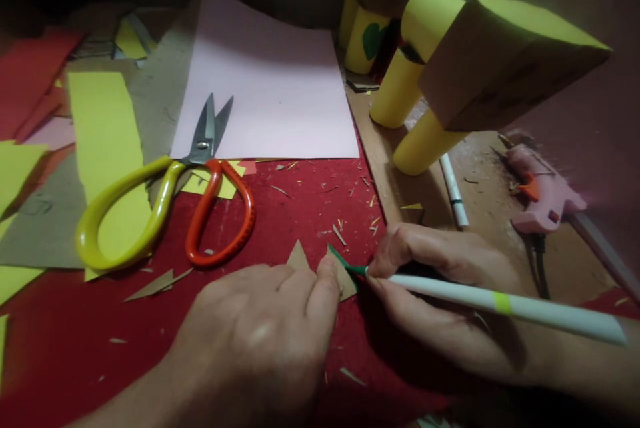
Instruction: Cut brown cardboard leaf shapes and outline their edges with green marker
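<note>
My left hand (270, 328) presses a small brown cardboard piece (346, 281) against the red table surface, its fingertips covering much of it. Two pointed corners stick out past the fingers. Pinched in my right hand (440, 295) is a white felt-tip pen (450, 290) with a green tip and a yellow-green band. The tip touches the cardboard's right edge, where green colour shows. Left of my hands lie scissors (203, 148) with one yellow and one orange handle loop, blades apart, partly over a pink sheet (270, 81).
Yellow tubes and a brown box form a figure (480, 68) at the back right. A pink glue gun (543, 188) with its cord lies at the right, near a white stick (453, 191). Yellow paper strips (103, 128), red paper (35, 81) and cardboard scraps (157, 286) lie at the left.
</note>
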`<state>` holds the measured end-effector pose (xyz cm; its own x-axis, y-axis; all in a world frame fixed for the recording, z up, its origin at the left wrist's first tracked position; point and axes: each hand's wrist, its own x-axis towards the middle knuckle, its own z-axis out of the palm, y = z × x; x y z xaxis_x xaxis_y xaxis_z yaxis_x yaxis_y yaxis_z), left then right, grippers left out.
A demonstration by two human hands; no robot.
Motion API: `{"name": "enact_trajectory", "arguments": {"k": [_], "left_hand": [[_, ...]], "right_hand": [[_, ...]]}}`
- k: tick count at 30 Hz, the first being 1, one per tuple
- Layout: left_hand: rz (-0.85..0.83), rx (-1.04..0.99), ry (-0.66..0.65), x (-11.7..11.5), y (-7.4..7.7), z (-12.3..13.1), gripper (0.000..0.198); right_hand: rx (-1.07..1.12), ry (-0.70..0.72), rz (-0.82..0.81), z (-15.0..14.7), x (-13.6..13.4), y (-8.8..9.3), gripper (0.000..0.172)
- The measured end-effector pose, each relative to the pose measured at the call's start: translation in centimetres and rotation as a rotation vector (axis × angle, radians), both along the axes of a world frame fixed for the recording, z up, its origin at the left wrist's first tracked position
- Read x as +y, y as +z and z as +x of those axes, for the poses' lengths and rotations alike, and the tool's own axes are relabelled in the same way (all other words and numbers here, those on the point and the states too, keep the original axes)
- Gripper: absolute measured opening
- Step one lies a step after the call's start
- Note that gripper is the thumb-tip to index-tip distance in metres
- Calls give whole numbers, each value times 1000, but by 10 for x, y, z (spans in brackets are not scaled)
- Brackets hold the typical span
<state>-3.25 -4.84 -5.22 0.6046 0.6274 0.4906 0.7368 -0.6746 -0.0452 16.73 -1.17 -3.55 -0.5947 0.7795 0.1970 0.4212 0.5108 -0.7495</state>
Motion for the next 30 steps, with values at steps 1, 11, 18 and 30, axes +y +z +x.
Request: {"name": "enact_trajectory", "arguments": {"k": [1,11,18,30], "left_hand": [[6,5,10,0,0,0,32],[11,19,15,0,1,0,31],[4,2,20,0,1,2,34],[21,-1,19,1,3,3,34]], "right_hand": [[-3,10,-1,0,0,0,14],[-30,38,-10,2,0,2,19],[-30,26,-10,2,-2,3,20],[-16,29,29,4,-3,1,20]]}}
